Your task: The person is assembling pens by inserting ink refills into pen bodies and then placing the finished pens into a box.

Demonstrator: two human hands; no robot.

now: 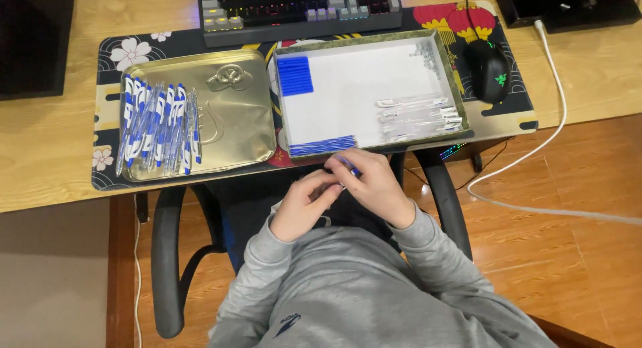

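My left hand [304,204] and my right hand [374,184] meet over my lap, just below the desk edge. Together they hold a small blue and clear pen part [348,166]; its exact shape is hidden by the fingers. Right above them stands a shallow green-rimmed box [461,104] with a white floor. It holds a block of blue caps [294,75] at the upper left, a row of blue refills [323,146] along the front edge, and clear pen barrels [418,115] at the right.
A gold metal tray [231,114] on the left holds several assembled blue and white pens [157,127]. A keyboard [297,10] lies behind, a black mouse [488,70] to the right. A white cable [555,120] trails down to the floor. I sit in a black armchair [167,261].
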